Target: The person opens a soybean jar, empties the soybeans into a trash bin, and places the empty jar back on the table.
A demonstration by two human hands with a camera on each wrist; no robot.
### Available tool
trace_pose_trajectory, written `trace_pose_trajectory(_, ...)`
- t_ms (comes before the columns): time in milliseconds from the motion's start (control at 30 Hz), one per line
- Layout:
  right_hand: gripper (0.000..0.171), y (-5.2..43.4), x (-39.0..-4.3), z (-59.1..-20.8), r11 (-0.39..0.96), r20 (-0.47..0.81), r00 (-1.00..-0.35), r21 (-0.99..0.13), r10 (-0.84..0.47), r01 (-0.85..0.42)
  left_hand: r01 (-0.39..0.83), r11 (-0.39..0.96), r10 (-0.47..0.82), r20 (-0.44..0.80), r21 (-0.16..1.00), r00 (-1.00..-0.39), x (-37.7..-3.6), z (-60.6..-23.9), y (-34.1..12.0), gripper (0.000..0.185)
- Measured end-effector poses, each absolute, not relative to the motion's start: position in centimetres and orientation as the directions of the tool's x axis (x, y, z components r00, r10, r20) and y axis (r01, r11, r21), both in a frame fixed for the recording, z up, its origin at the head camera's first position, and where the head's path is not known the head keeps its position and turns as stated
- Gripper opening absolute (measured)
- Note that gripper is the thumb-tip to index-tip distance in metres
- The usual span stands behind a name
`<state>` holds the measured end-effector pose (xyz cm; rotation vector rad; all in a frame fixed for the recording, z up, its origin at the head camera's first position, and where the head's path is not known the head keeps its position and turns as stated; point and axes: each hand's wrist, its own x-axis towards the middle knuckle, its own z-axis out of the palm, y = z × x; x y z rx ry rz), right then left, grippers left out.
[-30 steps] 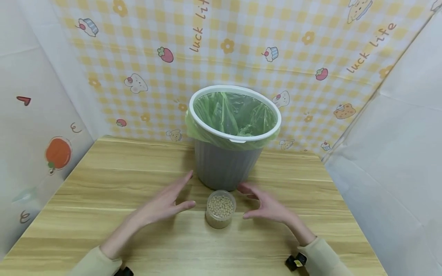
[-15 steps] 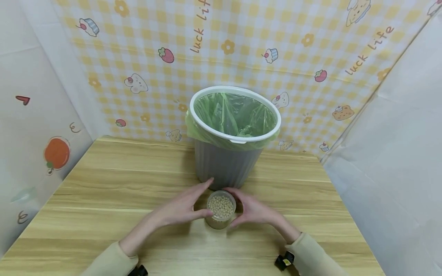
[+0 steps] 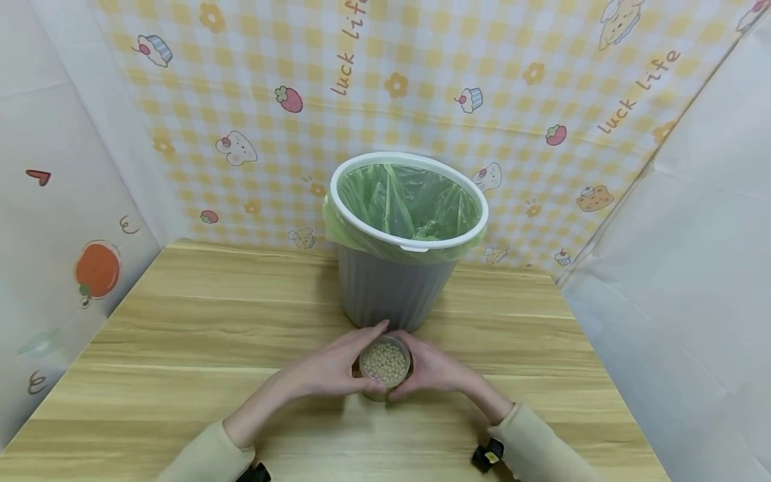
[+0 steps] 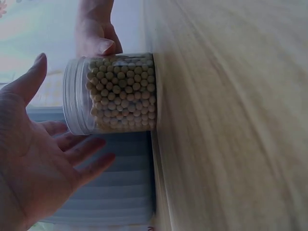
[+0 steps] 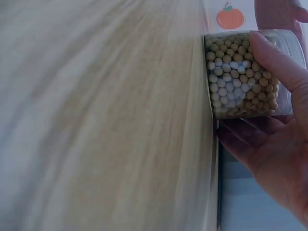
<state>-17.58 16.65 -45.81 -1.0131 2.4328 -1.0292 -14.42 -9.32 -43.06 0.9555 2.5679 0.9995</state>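
Observation:
A clear plastic jar (image 3: 384,363) full of small round pale-tan beans stands upright on the wooden table, just in front of the bin. My right hand (image 3: 436,368) grips it from the right; in the right wrist view the thumb (image 5: 276,57) lies along the jar's side, with the fingers behind. On the other side, my left hand (image 3: 334,365) reaches around the jar. The left wrist view shows its palm (image 4: 43,168) facing the jar, fingers spread near the ridged collar and thumb apart from it. Whether a clear lid covers the jar is unclear.
A grey trash bin (image 3: 391,288) with a white rim and green liner bag stands right behind the jar. Yellow checked cloth (image 3: 271,134) hangs at the back, and white sheets (image 3: 680,268) flank the table (image 3: 211,301).
Both hands have moved inward from either side to the jar. The right hand has taken hold of it; the jar and bin have stayed in place.

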Motion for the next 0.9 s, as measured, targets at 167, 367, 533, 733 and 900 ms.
trace_pose_trajectory(167, 0.094, 16.6, -17.7, -45.3, 0.473, 0.019, -0.701, -0.726, -0.713, -0.5, 0.497, 0.541, 0.656, 0.03, 0.678, -0.754, -14.6, -43.0, -9.2, 0.101)
trace_pose_trajectory(367, 0.093, 17.0, -17.8, -44.3, 0.396, 0.065, -0.68, -0.771, -0.73, -0.499, 0.524, 0.469, 0.668, 0.102, 0.711, -0.737, -15.0, -42.2, -9.5, 0.094)
trace_pose_trajectory(533, 0.093, 17.2, -17.8, -43.0, 0.3, 0.128, -0.622, -0.79, -0.773, -0.535, 0.549, 0.431, 0.689, 0.131, 0.716, -0.713, -15.1, -40.8, -9.6, 0.096)
trace_pose_trajectory(733, 0.09, 17.2, -17.4, -41.7, 0.23, 0.18, -0.582, -0.796, -0.793, -0.56, 0.609, 0.354, 0.736, 0.19, 0.71, -0.649, -15.2, -39.6, -9.1, 0.097)
trace_pose_trajectory(900, 0.088, 17.0, -16.8, -41.1, 0.248, 0.207, -0.607, -0.777, -0.767, -0.578, 0.675, 0.287, 0.745, 0.285, 0.679, -0.603, -15.2, -39.6, -9.0, 0.097)
